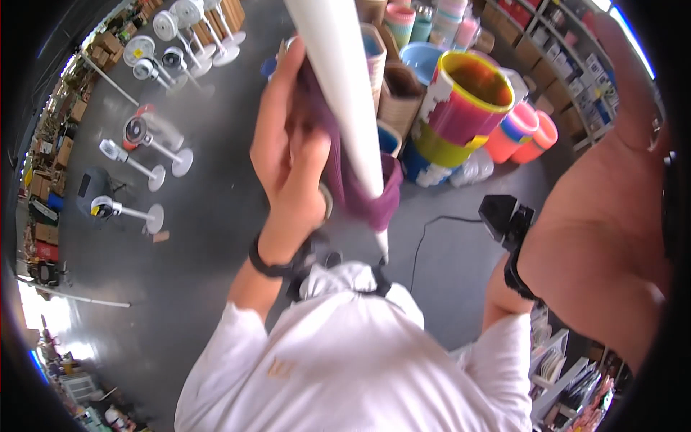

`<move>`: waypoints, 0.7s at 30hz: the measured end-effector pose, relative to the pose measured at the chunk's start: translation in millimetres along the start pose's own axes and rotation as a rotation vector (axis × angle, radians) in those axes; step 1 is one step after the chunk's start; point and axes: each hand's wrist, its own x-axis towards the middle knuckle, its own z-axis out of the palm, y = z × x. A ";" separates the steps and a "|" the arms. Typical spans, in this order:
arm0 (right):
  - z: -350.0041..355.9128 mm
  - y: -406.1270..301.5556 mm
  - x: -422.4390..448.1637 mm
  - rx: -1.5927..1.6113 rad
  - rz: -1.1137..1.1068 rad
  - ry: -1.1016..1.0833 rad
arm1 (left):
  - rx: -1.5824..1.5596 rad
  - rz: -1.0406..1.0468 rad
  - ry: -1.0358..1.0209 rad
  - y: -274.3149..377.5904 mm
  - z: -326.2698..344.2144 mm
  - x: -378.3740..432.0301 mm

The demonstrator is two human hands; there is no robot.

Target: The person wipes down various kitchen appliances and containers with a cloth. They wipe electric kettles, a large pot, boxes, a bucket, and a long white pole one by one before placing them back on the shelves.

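Observation:
My left hand [291, 156] is closed around a purple cloth [378, 200], pressing it against a white pole [345, 102]. Part of the cloth hangs in a loop about the pole further down. The pole runs from the top of the picture down towards my waist, and its upper end is out of frame. Close to the camera at the right looms my right hand [599, 216], large and partly cut off by the picture's rim. Nothing shows in it, but most of its fingers are hidden. Both wrists wear black straps with small black devices.
Several white pedestal fans [156, 146] stand on the grey floor [216, 335] at the left. Stacked colourful plastic buckets [459, 108] and beige bins [399, 102] are ahead to the right. A black cable [418, 248] hangs near my right wrist. Loaded shelves [572, 70] line the right.

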 end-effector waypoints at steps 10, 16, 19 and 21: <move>94.8 -47.4 -139.6 0.092 0.418 -0.335 | 0.604 0.545 -0.311 12.1 -59.2 29.9; 113.0 -44.3 -141.1 0.027 0.552 -0.053 | 0.934 1.022 -0.722 58.8 -26.0 99.7; 110.6 -37.3 -124.9 -0.061 0.493 0.118 | 1.515 1.002 -0.627 49.8 -38.1 105.0; 116.0 -31.2 -117.7 -0.009 0.517 0.035 | 1.292 1.213 -0.391 42.0 -45.8 119.1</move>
